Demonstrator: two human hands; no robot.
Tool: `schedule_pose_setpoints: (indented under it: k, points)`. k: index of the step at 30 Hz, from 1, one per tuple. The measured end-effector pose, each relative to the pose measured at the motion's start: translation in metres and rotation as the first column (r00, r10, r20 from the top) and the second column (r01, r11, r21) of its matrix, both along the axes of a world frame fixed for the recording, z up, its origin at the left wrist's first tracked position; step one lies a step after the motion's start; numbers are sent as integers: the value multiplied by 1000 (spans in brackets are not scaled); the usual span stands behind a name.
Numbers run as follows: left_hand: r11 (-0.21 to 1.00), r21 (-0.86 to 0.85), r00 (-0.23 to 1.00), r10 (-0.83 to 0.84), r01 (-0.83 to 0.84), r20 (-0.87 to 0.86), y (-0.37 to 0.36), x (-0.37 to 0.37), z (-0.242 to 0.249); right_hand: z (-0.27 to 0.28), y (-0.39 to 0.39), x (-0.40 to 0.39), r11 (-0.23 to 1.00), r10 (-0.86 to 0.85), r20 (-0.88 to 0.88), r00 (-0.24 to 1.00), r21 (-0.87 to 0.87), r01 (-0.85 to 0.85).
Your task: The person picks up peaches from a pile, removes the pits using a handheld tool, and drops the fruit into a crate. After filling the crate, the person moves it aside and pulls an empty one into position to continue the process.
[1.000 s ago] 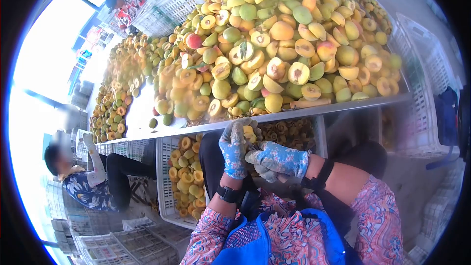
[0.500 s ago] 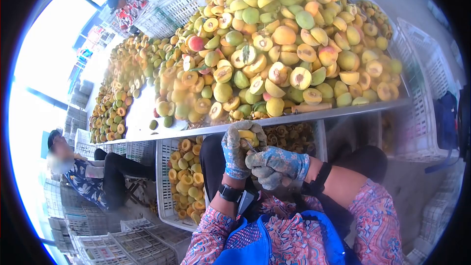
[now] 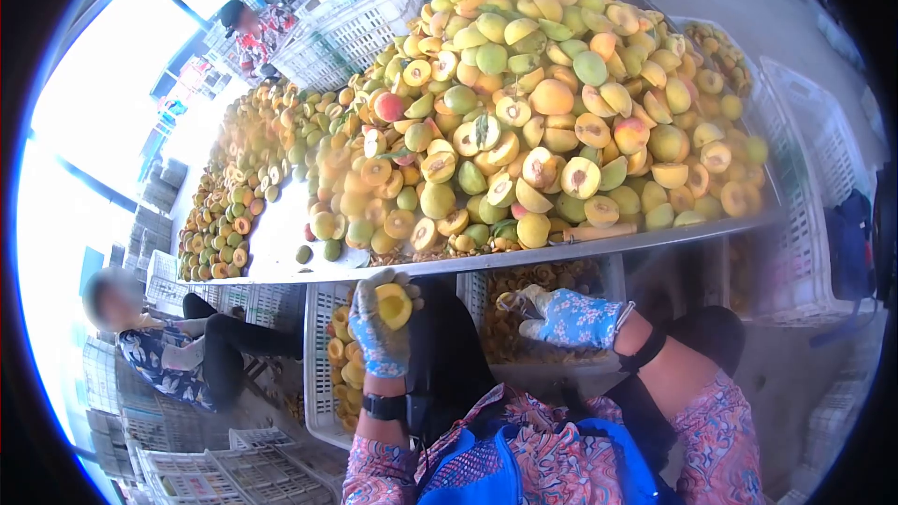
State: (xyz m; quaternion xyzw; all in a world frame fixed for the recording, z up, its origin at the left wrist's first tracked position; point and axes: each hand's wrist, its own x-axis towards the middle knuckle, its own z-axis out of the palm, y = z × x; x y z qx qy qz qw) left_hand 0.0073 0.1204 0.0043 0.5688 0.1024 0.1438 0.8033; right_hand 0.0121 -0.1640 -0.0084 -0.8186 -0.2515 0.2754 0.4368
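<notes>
Gloved in blue and grey, my left hand [image 3: 382,327] holds a yellow peach half [image 3: 393,306] with its hollow facing up, just below the metal table's front edge. My right hand [image 3: 571,318], in a flowered blue glove, is over a crate of dark peach scraps [image 3: 547,281]. Its thumb and fingers are pinched on something small and thin that I cannot make out. Under my left hand is a white crate [image 3: 323,383] with pitted yellow halves [image 3: 344,355].
A large pile of cut peaches [image 3: 533,150] covers much of the metal table [image 3: 449,264]. A wooden handle [image 3: 599,233] lies near its front edge. White crates [image 3: 814,168] stand at the right. One person [image 3: 168,346] sits at the left, another [image 3: 257,33] farther back.
My hands have moved apart, the left one leftwards with the peach half, the right one rightwards over the scraps. The view has shifted slightly.
</notes>
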Motion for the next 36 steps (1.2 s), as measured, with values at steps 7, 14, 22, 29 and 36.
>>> schedule_pose_setpoints:
  k: [7,14,22,29,36]
  points:
    - [492,870,999,-20,35,-29,106,49,-36,-54,3,-8,962,175,241,954,-248,-114]
    - [274,952,969,-238,138,-72,-23,162,-34,-23,13,2,999,-2,175,985,-31,7]
    - [538,836,807,-539,109,242,-2,114,-15,-16,17,8,933,-232,183,955,321,165]
    - [625,678,868,-495,387,-39,-96,5,33,9,16,0,626,-277,-298,913,665,407]
    - [696,320,765,-602,643,-228,-98,7,14,3,14,4,815,-446,70,892,443,373]
